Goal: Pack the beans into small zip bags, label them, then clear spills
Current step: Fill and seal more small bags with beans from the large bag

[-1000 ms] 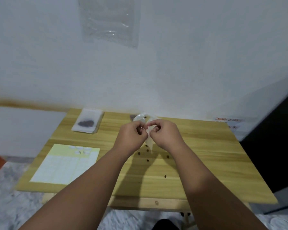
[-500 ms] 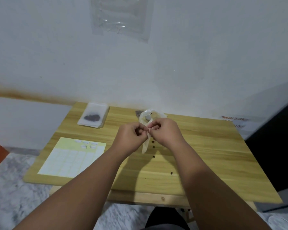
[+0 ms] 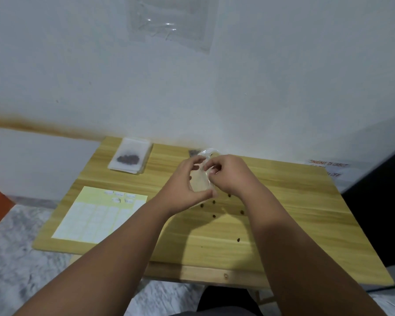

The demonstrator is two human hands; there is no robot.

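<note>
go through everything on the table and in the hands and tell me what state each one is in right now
small bag: held above the table between both hands
left hand: gripping the bag
right hand: pinching the bag
filled bags: stacked flat, beans inside
label sheet: flat, partly used
loose beans: scattered on the table

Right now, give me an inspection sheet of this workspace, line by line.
Surface: wooden table, against a white wall.
Job's things: small clear zip bag held above the table; packed bags with dark beans, far left corner; label sheet, near left.
Clutter: loose beans scattered mid-table.
Grippers: left hand and right hand both pinch the zip bag.
Cables: nothing seen.
Surroundings: clear plastic sheet on the wall; marbled floor; printed sign at right, unreadable.
</note>
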